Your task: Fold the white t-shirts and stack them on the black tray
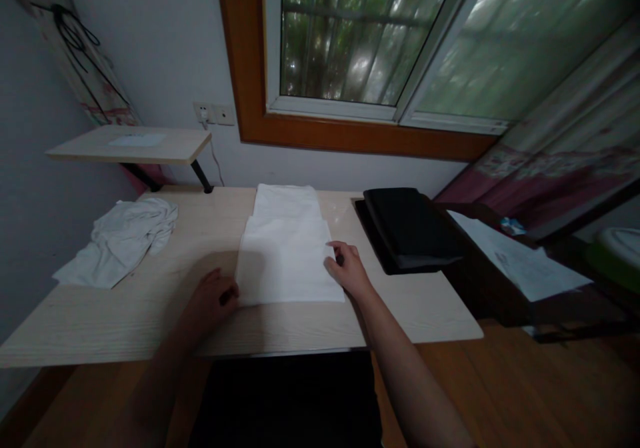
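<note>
**Uneven layers, and a touch that may be too light**

The white cloth [287, 261] lies folded flat on the desk [410, 315], to the left of the black case [407, 225] and well apart from it. Its wider near panel doesn't line up with the narrower part beyond: that far part sits inset, so a step shows on both sides. If I move it like this, I judge the layers could slide over each other and the mismatch grow. If I drag one side alone, the whole thing could skew or ruck up, since nothing visible pins its middle. Pushing it towards the case could crumple its edge there.

My right grip [357, 275] is between the cloth's middle and the case, at the cloth's edge on the case's side. Thumb and forefinger are parted, their tips at that edge; I see no fabric pinched between them. My left grip [207, 305], on the side away from the case, is loosely curled, fingertips at the near corner. It's too dim there to tell whether they pinch the cloth or only brush it.

Farthest left of the case, a crumpled cloth [123, 238] lies out of reach of both grips.
</note>
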{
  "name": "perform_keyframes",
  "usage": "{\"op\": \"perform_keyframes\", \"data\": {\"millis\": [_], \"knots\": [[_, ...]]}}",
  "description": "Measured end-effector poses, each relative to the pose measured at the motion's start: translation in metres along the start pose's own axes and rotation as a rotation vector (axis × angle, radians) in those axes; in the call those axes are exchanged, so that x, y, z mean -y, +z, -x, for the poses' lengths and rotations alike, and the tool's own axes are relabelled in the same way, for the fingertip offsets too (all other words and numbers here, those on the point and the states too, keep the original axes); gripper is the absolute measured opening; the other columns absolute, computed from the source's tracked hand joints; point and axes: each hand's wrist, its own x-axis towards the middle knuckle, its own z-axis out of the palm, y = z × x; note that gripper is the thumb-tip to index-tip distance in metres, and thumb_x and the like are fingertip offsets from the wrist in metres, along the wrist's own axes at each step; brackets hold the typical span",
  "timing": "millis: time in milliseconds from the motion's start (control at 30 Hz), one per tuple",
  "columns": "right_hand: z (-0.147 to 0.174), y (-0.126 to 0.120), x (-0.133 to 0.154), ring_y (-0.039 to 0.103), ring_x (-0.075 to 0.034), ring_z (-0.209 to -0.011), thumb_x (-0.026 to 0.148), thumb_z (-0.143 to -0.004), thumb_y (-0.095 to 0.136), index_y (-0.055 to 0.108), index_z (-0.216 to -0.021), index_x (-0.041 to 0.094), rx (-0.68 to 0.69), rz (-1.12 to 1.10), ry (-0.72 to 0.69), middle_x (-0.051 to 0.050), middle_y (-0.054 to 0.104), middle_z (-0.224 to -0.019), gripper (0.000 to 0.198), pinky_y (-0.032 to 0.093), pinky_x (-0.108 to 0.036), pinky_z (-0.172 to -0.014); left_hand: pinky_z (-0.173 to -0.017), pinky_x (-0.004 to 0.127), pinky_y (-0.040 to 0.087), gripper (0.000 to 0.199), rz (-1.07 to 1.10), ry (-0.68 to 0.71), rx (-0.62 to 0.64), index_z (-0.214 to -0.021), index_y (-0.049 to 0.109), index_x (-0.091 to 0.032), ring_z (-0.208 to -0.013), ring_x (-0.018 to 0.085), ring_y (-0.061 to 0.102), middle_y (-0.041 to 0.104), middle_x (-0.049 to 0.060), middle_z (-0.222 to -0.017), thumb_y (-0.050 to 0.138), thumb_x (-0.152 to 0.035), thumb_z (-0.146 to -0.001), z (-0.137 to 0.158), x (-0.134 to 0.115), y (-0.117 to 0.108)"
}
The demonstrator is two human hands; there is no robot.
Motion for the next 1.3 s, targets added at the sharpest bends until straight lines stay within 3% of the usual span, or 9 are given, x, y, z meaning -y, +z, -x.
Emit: {"op": "perform_keyframes", "data": {"millis": [167,267,467,567,700,833,933,1067,1300], "knots": [[-0.001,0.003,-0.004,0.053,-0.029,-0.103,0.034,-0.086,0.062,0.060,-0.132,0.023,-0.008,0.015,0.013,-0.007,0.063,-0.093,0.048,0.049,-0.044,-0.096,-0.098,0.047,0.051,0.034,-0.017,-0.088,-0.110,-0.116,0.067,-0.020,-0.099,0.028,0.065,0.071,0.009,-0.102,0.058,-0.038,-0.088,-0.002,0.001,0.006],[-0.002,0.003,-0.007,0.054,-0.028,-0.102,0.031,-0.085,0.061,0.060,-0.131,0.023,0.002,0.021,-0.006,-0.006,0.063,-0.092,0.046,0.049,-0.043,-0.095,-0.092,0.044,0.052,0.044,-0.007,-0.104,-0.114,-0.129,0.062,-0.019,-0.094,0.026,0.064,0.070,0.009,-0.103,0.059,-0.038,-0.089,-0.003,0.002,0.008],[0.000,-0.002,-0.001,0.056,-0.026,-0.095,0.024,-0.078,0.061,0.065,-0.119,0.025,0.054,0.044,-0.021,-0.002,0.059,-0.085,0.042,0.049,-0.041,-0.090,-0.084,0.040,0.052,0.025,0.031,-0.069,-0.042,-0.100,0.064,-0.020,-0.078,0.022,0.060,0.061,0.002,-0.079,0.056,-0.022,-0.076,-0.004,-0.002,0.002],[0.002,-0.005,0.004,0.057,-0.024,-0.090,0.023,-0.073,0.063,0.066,-0.113,0.025,0.063,0.028,-0.012,-0.001,0.058,-0.083,0.041,0.050,-0.039,-0.087,-0.088,0.042,0.051,0.023,0.029,-0.017,0.010,-0.091,0.059,-0.023,-0.074,0.022,0.058,0.054,-0.002,-0.068,0.055,-0.017,-0.069,-0.004,-0.007,-0.003],[0.001,-0.004,0.004,0.057,-0.026,-0.092,0.026,-0.077,0.063,0.064,-0.118,0.024,0.051,0.018,-0.004,-0.002,0.060,-0.084,0.041,0.049,-0.041,-0.090,-0.095,0.045,0.050,0.027,0.041,-0.005,-0.019,-0.100,0.062,-0.022,-0.076,0.022,0.059,0.056,-0.001,-0.071,0.055,-0.019,-0.074,-0.001,-0.006,-0.002],[0.000,-0.002,0.000,0.055,-0.028,-0.100,0.034,-0.086,0.062,0.057,-0.135,0.025,0.025,0.016,-0.019,-0.006,0.064,-0.094,0.050,0.049,-0.045,-0.095,-0.090,0.043,0.052,0.038,0.028,-0.074,-0.117,-0.125,0.061,-0.019,-0.090,0.025,0.061,0.066,0.007,-0.096,0.056,-0.034,-0.090,0.000,0.000,0.006],[-0.001,-0.001,-0.002,0.055,-0.028,-0.102,0.034,-0.086,0.063,0.056,-0.138,0.026,0.028,0.002,-0.008,-0.006,0.064,-0.098,0.053,0.049,-0.045,-0.097,-0.094,0.046,0.051,0.046,0.011,-0.115,-0.148,-0.132,0.059,-0.018,-0.099,0.028,0.061,0.067,0.010,-0.105,0.058,-0.041,-0.092,-0.002,0.002,0.010],[0.000,-0.002,-0.003,0.055,-0.027,-0.102,0.029,-0.083,0.062,0.059,-0.135,0.025,0.040,-0.001,-0.003,-0.005,0.062,-0.094,0.052,0.049,-0.042,-0.096,-0.095,0.044,0.052,0.043,0.033,-0.111,-0.133,-0.128,0.062,-0.019,-0.101,0.027,0.064,0.070,0.009,-0.108,0.060,-0.036,-0.088,-0.003,0.003,0.008],[0.002,-0.005,-0.004,0.057,-0.025,-0.098,0.024,-0.073,0.065,0.063,-0.125,0.025,0.110,0.012,-0.013,-0.004,0.060,-0.100,0.053,0.049,-0.041,-0.094,-0.091,0.041,0.052,0.029,0.078,-0.029,-0.036,-0.108,0.068,-0.021,-0.089,0.024,0.065,0.067,0.004,-0.088,0.059,-0.025,-0.081,0.003,0.000,0.000]]}}
